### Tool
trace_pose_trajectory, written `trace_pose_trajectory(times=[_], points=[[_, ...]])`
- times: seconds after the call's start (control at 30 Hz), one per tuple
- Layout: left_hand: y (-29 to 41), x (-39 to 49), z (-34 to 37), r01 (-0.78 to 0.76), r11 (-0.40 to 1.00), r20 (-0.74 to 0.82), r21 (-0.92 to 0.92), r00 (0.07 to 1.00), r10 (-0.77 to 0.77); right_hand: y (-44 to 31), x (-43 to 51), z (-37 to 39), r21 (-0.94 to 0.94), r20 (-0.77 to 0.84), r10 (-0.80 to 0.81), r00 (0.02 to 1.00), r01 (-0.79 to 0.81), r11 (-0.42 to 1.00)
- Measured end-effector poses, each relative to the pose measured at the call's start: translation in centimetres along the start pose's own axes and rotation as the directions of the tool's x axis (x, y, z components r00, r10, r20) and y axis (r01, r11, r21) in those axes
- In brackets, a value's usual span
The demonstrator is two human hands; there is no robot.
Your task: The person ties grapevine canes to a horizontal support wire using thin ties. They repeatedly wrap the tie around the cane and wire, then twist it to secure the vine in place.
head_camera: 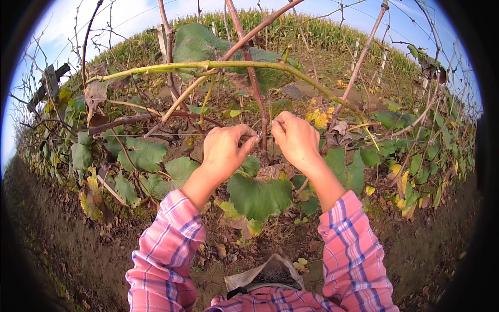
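A reddish-brown grapevine cane (254, 84) crosses a thin trellis wire (179, 135) between my two hands. At the crossing is a small, shiny loop that looks like a thin wire tie (260, 133). My left hand (228, 146) pinches at this tie with thumb and forefinger, just left of the cane. Close on the cane's right side, my right hand (298, 138) has its thumb and fingertips drawn together; anything between them is too small to make out. A pale open pouch (275, 273) at my waist holds a tangle of thin dark pieces.
A yellow-green shoot (210, 64) arches across above my hands. Large green leaves (261, 195) hang below them. Another cane (362, 58) slants up at the right. Dry leaves lie on the soil (97, 253). Corn plants (323, 29) stand in the background.
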State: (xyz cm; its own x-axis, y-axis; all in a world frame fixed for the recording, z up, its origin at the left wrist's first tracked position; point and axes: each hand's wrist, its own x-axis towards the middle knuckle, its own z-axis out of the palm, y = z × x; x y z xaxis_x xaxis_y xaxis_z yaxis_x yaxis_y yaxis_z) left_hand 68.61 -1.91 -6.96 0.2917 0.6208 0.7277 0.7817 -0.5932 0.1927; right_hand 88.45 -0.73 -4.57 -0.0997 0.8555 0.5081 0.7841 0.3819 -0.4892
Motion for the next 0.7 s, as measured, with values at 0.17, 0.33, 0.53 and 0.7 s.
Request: trace_pose_trajectory(times=[0.17, 0.33, 0.53, 0.7], points=[[-0.1, 0.6, 1.4, 0.025, 0.974, -0.060, 0.224, 0.998, -0.012, -0.2, -0.2, 0.3, -0.035, -0.016, -0.027, 1.000, 0.027, 0.999], [0.7, 0.8, -0.2, 0.146, 0.988, 0.103, 0.052, 0.983, -0.151, 0.0, -0.2, 0.8, -0.080, -0.083, -0.047, 0.995, 0.041, 0.996], [0.1, 1.2, -0.7, 0.096, 0.994, 0.111, 0.042, 0.989, -0.100, 0.2, -0.1, 1.6, 0.001, -0.109, -0.056, 0.992, 0.056, 0.998], [-0.9, 0.8, 1.8, 0.030, 0.942, 0.026, 0.335, 0.999, -0.041, 0.5, 0.8, 2.8, -0.089, -0.144, -0.091, 0.985, 0.079, 0.993]])
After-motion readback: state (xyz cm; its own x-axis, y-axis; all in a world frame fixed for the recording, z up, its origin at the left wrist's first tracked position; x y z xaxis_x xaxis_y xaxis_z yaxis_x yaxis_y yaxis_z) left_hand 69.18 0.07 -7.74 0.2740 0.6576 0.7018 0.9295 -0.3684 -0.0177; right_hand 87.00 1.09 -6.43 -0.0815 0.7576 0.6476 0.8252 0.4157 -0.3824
